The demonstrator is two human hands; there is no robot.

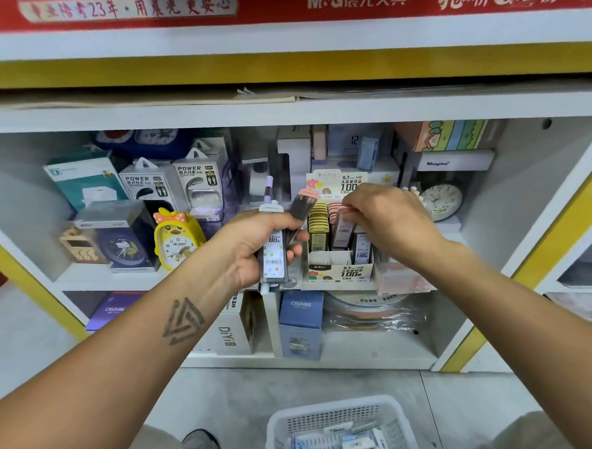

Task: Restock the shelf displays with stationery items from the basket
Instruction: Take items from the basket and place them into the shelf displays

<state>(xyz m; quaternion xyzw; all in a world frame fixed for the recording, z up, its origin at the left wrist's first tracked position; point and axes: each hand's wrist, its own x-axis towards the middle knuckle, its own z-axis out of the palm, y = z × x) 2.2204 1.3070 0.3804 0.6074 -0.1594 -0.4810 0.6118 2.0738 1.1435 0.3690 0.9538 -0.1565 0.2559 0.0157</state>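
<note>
White basket [336,424] below; duck clock [177,239] left of display box [338,266].

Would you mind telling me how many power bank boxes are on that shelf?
2: one power bank box beside another, upper shelf left, behind the yellow duck clock. More may be hidden.

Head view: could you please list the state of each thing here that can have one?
left hand: grips a bunch of lead cases, upright.
lead cases: held, not yet shelved.
right hand: fingers pinch a pink case in the display box.
display box: open, partly filled, on the shelf.
basket: on the floor, items still inside.
</note>
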